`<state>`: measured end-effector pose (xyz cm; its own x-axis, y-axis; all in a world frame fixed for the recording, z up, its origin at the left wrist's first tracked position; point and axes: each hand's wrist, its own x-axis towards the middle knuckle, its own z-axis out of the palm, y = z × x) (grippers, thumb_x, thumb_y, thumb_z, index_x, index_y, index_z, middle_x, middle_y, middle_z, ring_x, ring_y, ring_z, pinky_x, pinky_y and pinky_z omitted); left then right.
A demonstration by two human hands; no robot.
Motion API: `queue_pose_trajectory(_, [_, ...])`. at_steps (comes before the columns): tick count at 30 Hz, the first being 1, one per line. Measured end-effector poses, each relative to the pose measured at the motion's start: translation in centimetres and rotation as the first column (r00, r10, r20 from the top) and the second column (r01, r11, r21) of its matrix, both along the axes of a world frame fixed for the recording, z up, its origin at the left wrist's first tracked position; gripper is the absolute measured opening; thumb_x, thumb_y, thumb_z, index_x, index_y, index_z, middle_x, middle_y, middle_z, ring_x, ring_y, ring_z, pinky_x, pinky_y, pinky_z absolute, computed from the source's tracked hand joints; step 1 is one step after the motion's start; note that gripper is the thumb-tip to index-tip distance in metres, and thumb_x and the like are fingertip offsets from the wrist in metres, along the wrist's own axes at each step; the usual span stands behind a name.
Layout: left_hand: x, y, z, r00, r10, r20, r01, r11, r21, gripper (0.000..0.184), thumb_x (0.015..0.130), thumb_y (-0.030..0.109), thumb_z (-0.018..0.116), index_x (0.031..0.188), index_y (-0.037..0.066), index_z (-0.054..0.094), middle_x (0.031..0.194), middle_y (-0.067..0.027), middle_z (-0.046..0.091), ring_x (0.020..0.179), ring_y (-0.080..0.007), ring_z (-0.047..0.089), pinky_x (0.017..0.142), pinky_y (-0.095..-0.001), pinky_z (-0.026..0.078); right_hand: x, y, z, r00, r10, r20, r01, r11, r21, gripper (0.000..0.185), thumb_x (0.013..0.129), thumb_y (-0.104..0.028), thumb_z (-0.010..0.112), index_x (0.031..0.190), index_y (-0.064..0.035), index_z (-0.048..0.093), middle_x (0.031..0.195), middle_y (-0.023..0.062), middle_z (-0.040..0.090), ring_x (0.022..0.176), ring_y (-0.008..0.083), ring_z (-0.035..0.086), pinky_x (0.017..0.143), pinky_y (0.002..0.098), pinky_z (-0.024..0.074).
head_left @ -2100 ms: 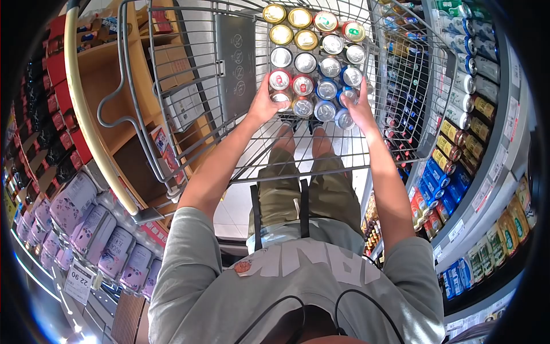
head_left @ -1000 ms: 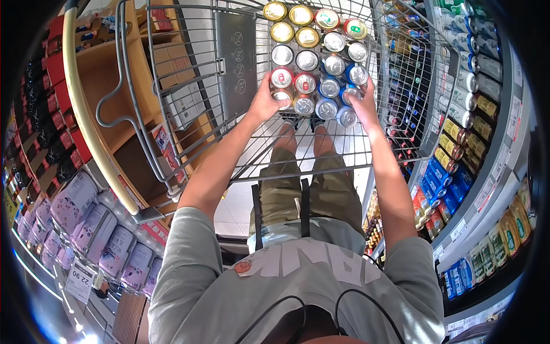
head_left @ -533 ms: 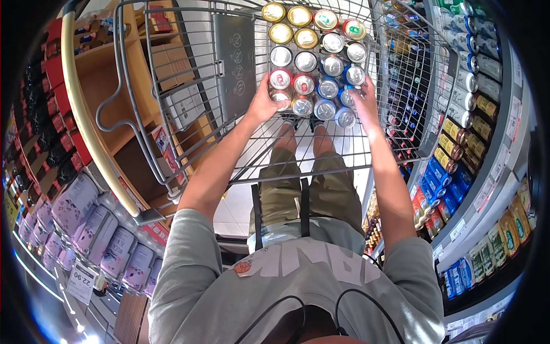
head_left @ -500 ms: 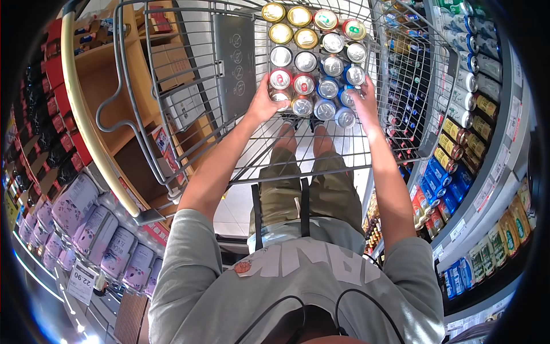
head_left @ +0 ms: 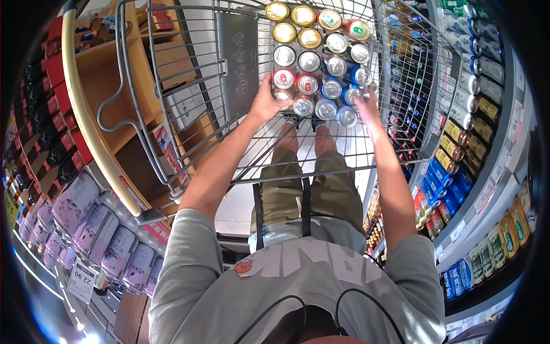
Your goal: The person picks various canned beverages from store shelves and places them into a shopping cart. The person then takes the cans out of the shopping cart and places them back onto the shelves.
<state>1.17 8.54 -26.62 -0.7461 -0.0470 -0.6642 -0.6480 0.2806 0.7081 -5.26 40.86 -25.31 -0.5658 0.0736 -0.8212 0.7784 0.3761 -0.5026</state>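
A block of drink cans [head_left: 309, 60] stands upright in several rows inside a wire shopping cart [head_left: 229, 155], with gold, silver, red and blue rims. My left hand [head_left: 267, 104] curls round the near left corner, its thumb against a silver can [head_left: 283, 96] below the red-rimmed ones. At the near right corner, my right hand [head_left: 368, 109] is closed around the side of a blue can [head_left: 352, 95], thumb toward its top. Fingers on the outer sides of both corner cans are partly hidden. A silver-topped can [head_left: 303, 105] and a blue can [head_left: 346, 116] stand between the hands, nearest me.
A grey folded panel [head_left: 238, 63] and the cart's yellowish handle [head_left: 86, 126] lie to the left. Beyond are wooden shelves [head_left: 106, 80] and lilac packs [head_left: 117, 249] with a price tag [head_left: 81, 282]. Shelves of canned drinks [head_left: 452, 155] line the right.
The cans and cart appear slightly shifted right in view. My right hand has moved a little down and right, its thumb further over the blue can. My left hand stays at its corner.
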Motion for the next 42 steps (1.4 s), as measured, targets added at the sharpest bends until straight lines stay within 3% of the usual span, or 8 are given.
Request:
queue_pose_trajectory(2, [0.4,0.0,-0.9,1.000,0.020,-0.006,-0.020,0.999,0.026,0.122,0.071,0.017,0.092,0.156,-0.002,0.007,0.155,-0.0241,0.033,0.135,-0.0338,0.048,0.106,-0.0401,0.050,-0.9,-0.5,3.9,0.964,0.041,0.263,-0.014,0.995,-0.102,0.097,0.082,-0.021,0.073,0.157,-0.0012,0.014,0.149,0.0238,0.040,0.133,0.0306,0.047,0.101,0.0382,0.0460])
queue_pose_trajectory(6, [0.2,0.0,-0.5,0.999,-0.002,0.032,0.003,1.000,-0.027,0.122,0.069,0.024,0.093,0.155,-0.003,0.011,0.151,-0.0256,0.039,0.136,-0.0332,0.048,0.109,-0.0395,0.046,0.1,0.1,2.9,0.990,-0.035,0.138,0.055,0.988,-0.144,0.100,0.080,-0.021,0.074,0.157,-0.0015,0.013,0.150,0.0219,0.039,0.132,0.0270,0.048,0.100,0.0368,0.0456])
queue_pose_trajectory(14, [0.2,0.1,0.0,0.999,-0.008,0.038,0.011,0.997,-0.075,0.117,0.068,0.030,0.093,0.154,-0.004,0.021,0.143,-0.0230,0.052,0.130,-0.0297,0.054,0.109,-0.0374,0.044,0.8,0.0,0.2,0.998,0.063,-0.008,-0.063,0.990,-0.130,0.114,0.073,-0.019,0.085,0.159,-0.0123,0.010,0.154,0.0211,0.035,0.136,0.0308,0.045,0.101,0.0574,0.0437])
queue_pose_trajectory(20, [0.3,0.9,1.0,0.956,0.106,0.274,-0.161,0.969,0.186,0.091,0.074,0.023,0.091,0.146,0.001,0.040,0.121,-0.0094,0.065,0.102,-0.0167,0.065,0.085,-0.0296,0.054,-0.1,-2.2,3.8,0.969,0.117,0.216,-0.104,0.992,-0.072,0.134,0.067,-0.023,0.092,0.157,-0.0072,-0.006,0.153,0.0214,0.035,0.138,0.0286,0.043,0.106,0.0454,0.0445])
queue_pose_trajectory(23, [0.4,0.9,0.7,0.944,0.145,0.297,-0.208,0.959,0.194,0.082,0.074,0.022,0.091,0.141,0.004,0.047,0.111,-0.0054,0.069,0.092,-0.0118,0.066,0.074,-0.0252,0.054,0.5,-2.0,3.5,0.983,0.104,0.148,-0.089,0.991,-0.104,0.134,0.066,-0.016,0.094,0.158,-0.0136,-0.003,0.153,0.0230,0.036,0.130,0.0387,0.050,0.086,0.0586,0.0503])
queue_pose_trajectory(30, [-0.1,1.6,2.6,0.868,0.245,0.432,-0.325,0.938,0.121,0.080,0.072,0.022,0.092,0.138,0.002,0.051,0.110,-0.0051,0.068,0.092,-0.0110,0.065,0.072,-0.0237,0.055,1.2,-1.4,2.2,0.995,0.103,0.018,-0.100,0.987,-0.128,0.128,0.062,-0.003,0.092,0.156,-0.0025,0.006,0.144,0.0219,0.045,0.122,0.0292,0.056,0.086,0.0345,0.0545])
queue_pose_trajectory(36, [0.3,2.1,2.6,0.858,0.301,0.417,-0.362,0.929,0.073,0.094,0.070,0.022,0.093,0.144,-0.003,0.040,0.115,-0.0093,0.067,0.099,-0.0159,0.066,0.073,-0.0260,0.057,2.2,-1.1,1.0,0.995,0.065,-0.074,-0.077,0.982,-0.175,0.123,0.063,0.000,0.088,0.155,0.0016,0.007,0.148,0.0212,0.040,0.137,0.0296,0.043,0.113,0.0385,0.0378])
queue_pose_trajectory(42, [0.5,2.2,3.4,0.864,0.297,0.406,-0.360,0.929,0.086,0.103,0.069,0.024,0.094,0.147,-0.005,0.033,0.119,-0.0109,0.065,0.100,-0.0175,0.065,0.074,-0.0279,0.057,1.3,-1.6,3.4,0.994,0.057,0.088,-0.040,0.981,-0.188,0.128,0.062,-0.002,0.088,0.156,0.0004,0.000,0.150,0.0218,0.038,0.138,0.0307,0.041,0.114,0.0388,0.0366])
